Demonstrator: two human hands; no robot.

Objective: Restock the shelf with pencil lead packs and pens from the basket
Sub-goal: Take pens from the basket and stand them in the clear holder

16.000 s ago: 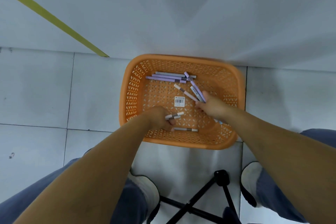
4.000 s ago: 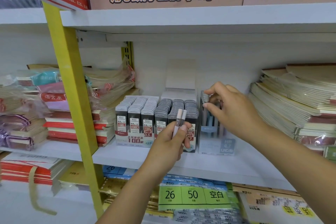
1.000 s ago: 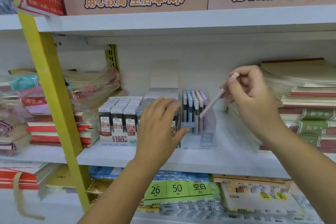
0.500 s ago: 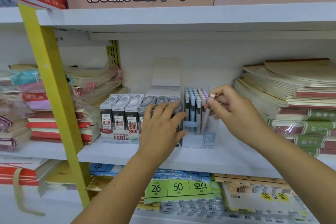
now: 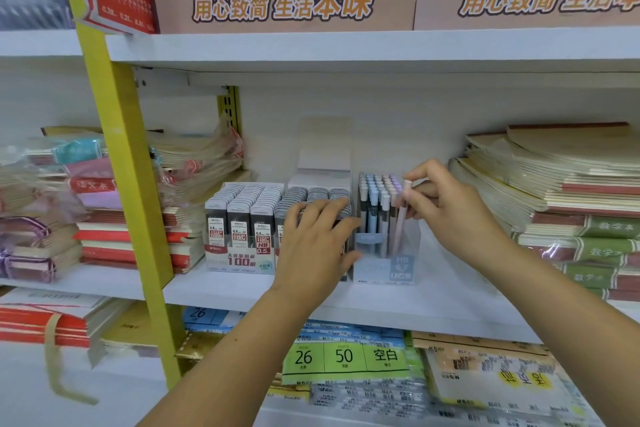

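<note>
Your right hand (image 5: 453, 215) pinched pink pen (image 5: 401, 218) near cap, tip inside clear pen box (image 5: 401, 263). Left hand (image 5: 311, 246) lay flat on lead packs (image 5: 242, 215), holding nothing. Pen probably light, stiff, smooth; upper-barrel pinch suited.

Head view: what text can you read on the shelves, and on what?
"用心致简 生活本味": brown boxes, top shelf.
"HB 0.5", "100": pencil lead packs.
"HB 0.7": pen box.
"26", "50", "空白": green label, lower shelf.
Too blurred: notebook spines and the remaining small print.
</note>
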